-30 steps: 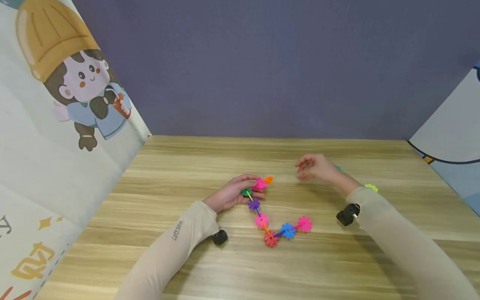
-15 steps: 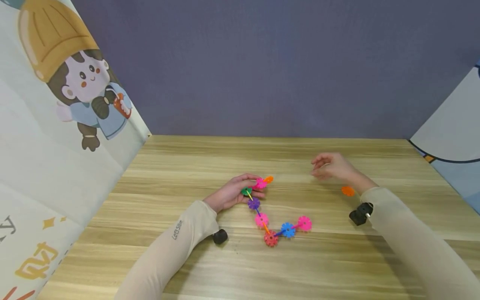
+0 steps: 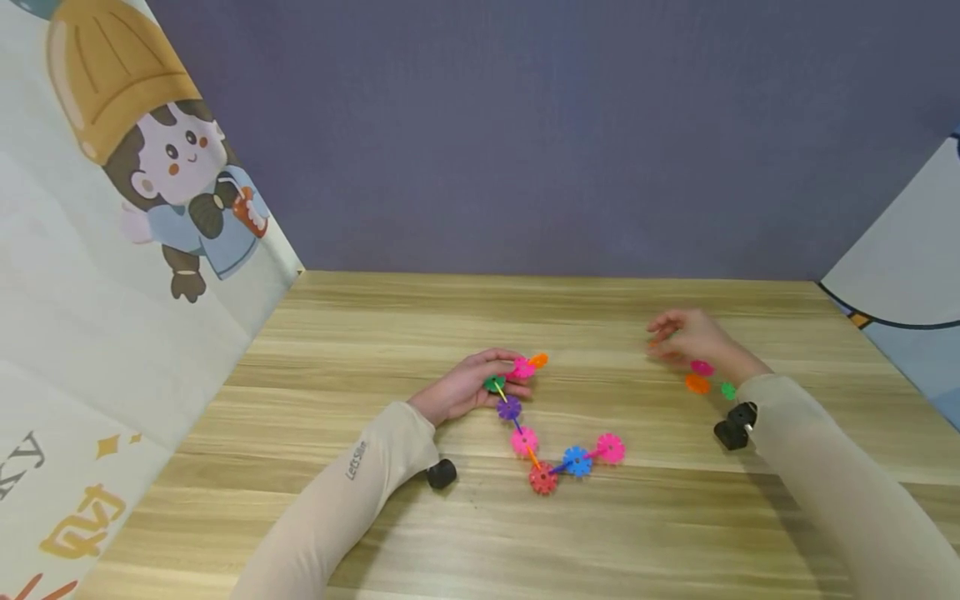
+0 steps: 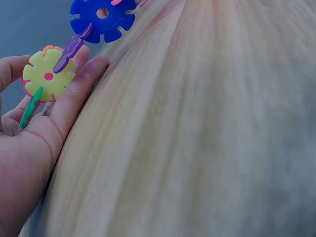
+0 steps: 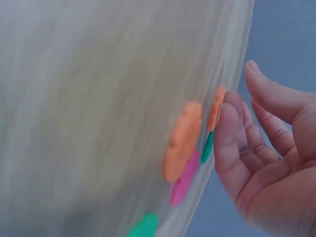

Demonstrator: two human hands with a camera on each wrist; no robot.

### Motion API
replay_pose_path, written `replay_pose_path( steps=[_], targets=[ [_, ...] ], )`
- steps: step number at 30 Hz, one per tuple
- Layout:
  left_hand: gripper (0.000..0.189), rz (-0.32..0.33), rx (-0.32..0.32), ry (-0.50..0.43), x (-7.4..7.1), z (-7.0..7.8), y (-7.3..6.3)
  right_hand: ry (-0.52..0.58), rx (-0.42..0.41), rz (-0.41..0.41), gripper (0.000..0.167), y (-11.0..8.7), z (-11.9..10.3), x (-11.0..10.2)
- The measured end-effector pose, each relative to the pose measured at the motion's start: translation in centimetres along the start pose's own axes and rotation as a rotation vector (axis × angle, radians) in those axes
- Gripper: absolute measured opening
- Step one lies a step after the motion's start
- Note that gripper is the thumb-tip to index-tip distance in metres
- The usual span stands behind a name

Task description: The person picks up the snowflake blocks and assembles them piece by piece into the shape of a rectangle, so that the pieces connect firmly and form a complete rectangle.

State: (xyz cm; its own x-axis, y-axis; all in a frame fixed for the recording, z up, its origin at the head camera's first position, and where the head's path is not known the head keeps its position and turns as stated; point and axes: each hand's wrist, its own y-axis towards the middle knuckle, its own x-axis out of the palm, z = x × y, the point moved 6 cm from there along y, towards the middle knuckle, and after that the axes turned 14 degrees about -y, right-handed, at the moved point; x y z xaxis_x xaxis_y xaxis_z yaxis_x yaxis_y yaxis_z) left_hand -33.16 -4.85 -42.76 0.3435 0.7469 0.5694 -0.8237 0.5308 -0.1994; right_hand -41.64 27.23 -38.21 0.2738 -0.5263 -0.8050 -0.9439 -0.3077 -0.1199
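My left hand [image 3: 467, 387] holds one end of a bent chain of interlocked plastic snowflake discs [image 3: 508, 407]. In the left wrist view its thumb and fingers lie around a yellow disc [image 4: 45, 79], with a green disc [image 4: 30, 107] slotted in near the palm. The rest of the chain runs across the table to a pink disc [image 3: 611, 448]. Over on the right, my right hand [image 3: 697, 337] hovers low with thumb apart and fingers loosely bent. Close by its fingertips, in the right wrist view, are an orange disc [image 5: 216, 108] and a green disc [image 5: 207, 147].
Loose discs lie beneath the right wrist: orange [image 3: 697, 383], pink [image 3: 702, 367] and green [image 3: 728, 390]. The wooden table [image 3: 420, 317] ends at a dark grey-blue panel [image 3: 555, 142]. A printed sheet [image 3: 82, 275] hangs at the left.
My right hand has moved to the right, and orange, pink and green loose discs have come into sight by its wrist. The left hand and the chain have stayed put.
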Motion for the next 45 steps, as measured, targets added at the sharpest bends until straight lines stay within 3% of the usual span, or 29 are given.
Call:
replay_pose_path(
  steps=[4,10,15,28,36,45],
  targets=[
    [0.039,-0.002,-0.008,-0.011,-0.1,0.1,-0.1,-0.054,0.051,-0.043,0.052,-0.2,0.5,-0.1],
    [0.037,0.002,-0.012,0.001,-0.3,0.2,-0.4,-0.016,0.129,-0.13,0.057,-0.4,1.0,0.1],
    [0.038,0.002,-0.002,0.018,-0.4,0.4,-0.7,-0.028,0.129,-0.126,0.053,-0.4,0.8,0.1],
    [0.035,0.023,0.0,0.03,-0.7,0.4,0.1,-0.132,0.084,-0.068,0.039,0.5,1.2,-0.5],
    [0.038,0.024,0.0,0.015,-0.7,0.3,0.2,0.012,0.09,-0.084,0.031,0.6,0.4,-0.2],
    [0.039,0.02,0.0,0.001,-0.5,0.3,0.3,0.143,0.076,-0.122,0.035,0.7,-1.3,1.6]
  ],
)
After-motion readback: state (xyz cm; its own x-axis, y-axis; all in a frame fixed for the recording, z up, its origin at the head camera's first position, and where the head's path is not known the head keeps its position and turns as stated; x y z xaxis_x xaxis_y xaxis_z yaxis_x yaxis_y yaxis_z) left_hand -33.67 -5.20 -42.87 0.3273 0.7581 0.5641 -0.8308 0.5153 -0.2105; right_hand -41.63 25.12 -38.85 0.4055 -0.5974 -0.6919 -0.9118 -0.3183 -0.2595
